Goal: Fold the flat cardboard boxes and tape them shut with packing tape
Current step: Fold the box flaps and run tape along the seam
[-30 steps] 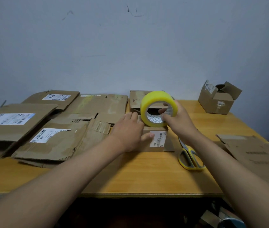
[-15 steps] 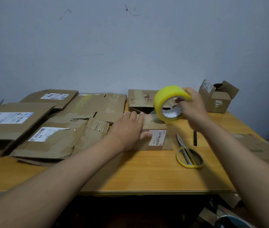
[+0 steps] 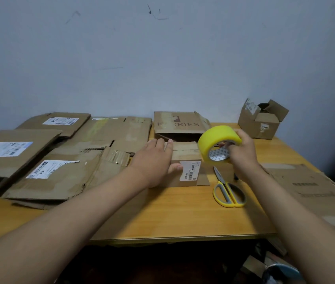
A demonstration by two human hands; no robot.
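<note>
**Cardboard on a wooden counter, tape roll held over a small folded box**

Cardboard covers most of the orange-brown counter (image 3: 183,214), which stands against a pale grey wall (image 3: 162,58). The biggest spread is the pile of flattened boxes (image 3: 64,160) on the left, several sheets overlapping, some bearing white shipping labels. Another flat sheet (image 3: 314,191) lies along the right edge, partly overhanging the counter. At the back centre sits a low printed box (image 3: 180,126), its open side facing forward. In the far right corner, well apart from the rest, stands an open-flapped box (image 3: 261,123).

In the middle of the counter, just in front of the printed box, is the small folded box (image 3: 185,162), its top flaps closed, a white barcode label on its front face. The left hand (image 3: 155,160) lies flat on its left part, fingers straight across the top and thumb against the front.

The right hand (image 3: 242,149) grips the yellow tape roll (image 3: 217,144), fingers hooked through the core, holding it tilted in the air above the box's right end. Whether any tape reaches the box cannot be told.

Yellow-handled scissors (image 3: 227,190) lie closed on the counter just right of the small box, below the right wrist. A small dark object (image 3: 235,177) lies beside them, too hidden to identify.
</note>
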